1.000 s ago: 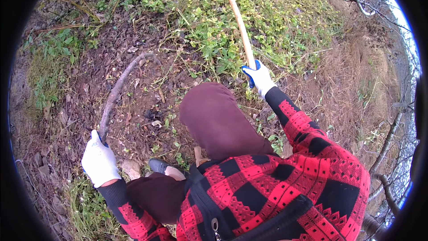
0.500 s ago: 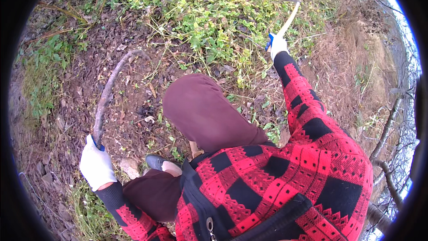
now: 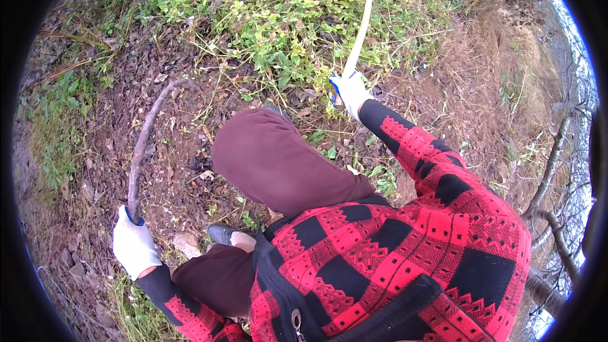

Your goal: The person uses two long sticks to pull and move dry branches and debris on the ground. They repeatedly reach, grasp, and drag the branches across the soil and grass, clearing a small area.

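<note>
In a white glove with blue on the palm side, my left hand (image 3: 135, 244) is closed round the lower end of a curved brown stick (image 3: 141, 155). The stick rises from my fist and bends right at its top, over the leaf litter. My right hand (image 3: 352, 94), gloved alike, grips a sickle (image 3: 359, 35) by its long pale handle. Its small dark blade lies at the far end, above the low green plants (image 3: 278, 19); its shape is hard to make out. The handle's butt pokes out below my fist.
My bent knee (image 3: 272, 152) in brown trousers is between my hands, with a shoe (image 3: 221, 234) beneath. A pale stone (image 3: 187, 244) lies beside that shoe. Dry grass (image 3: 481, 76) covers the slope at right. Bare branches (image 3: 551, 164) stand along the right edge.
My right hand has swung left and nearer with the sickle, whose handle now stands more upright. My left hand and the stick have shifted only slightly.
</note>
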### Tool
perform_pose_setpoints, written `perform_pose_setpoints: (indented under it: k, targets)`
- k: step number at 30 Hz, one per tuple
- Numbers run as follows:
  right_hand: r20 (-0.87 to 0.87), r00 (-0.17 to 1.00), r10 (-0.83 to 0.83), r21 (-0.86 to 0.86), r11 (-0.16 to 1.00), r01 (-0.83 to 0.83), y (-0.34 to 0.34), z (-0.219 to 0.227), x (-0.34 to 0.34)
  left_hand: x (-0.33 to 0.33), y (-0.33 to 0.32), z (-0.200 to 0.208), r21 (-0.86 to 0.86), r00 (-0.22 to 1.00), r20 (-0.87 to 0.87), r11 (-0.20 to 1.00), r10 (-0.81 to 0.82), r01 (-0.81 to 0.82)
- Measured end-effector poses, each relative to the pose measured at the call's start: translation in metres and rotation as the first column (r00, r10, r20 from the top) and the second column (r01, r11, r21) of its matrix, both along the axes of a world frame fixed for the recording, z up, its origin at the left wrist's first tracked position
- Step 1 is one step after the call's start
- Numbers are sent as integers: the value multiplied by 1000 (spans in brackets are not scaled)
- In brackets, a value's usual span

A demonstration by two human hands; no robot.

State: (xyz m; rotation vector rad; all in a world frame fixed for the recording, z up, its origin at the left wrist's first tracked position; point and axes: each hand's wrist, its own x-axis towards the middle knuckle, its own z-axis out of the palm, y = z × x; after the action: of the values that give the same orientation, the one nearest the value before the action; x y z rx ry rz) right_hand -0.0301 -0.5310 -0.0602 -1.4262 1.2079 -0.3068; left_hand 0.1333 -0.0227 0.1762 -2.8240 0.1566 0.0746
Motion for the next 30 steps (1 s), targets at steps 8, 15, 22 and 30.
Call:
perform_pose_setpoints:
  k: [8,15,22,30]
  targets:
    - [392,802,-451,506,834,221,-85,-61,39,-5,4,-6,0,998,-45,999,36,-36]
    - [306,925,-226,269,952,144,-170,9,-44,-2,13,-22,37,994,-112,999,15,-11]
    - [-15,883,-468,-118,878,464,-80,-9,-222,6,26,-29,-79,981,-193,997,9,-24]
    - [127,843,-522,271,836,477,-141,0,-255,19,29,-51,-287,955,-291,946,65,-152]
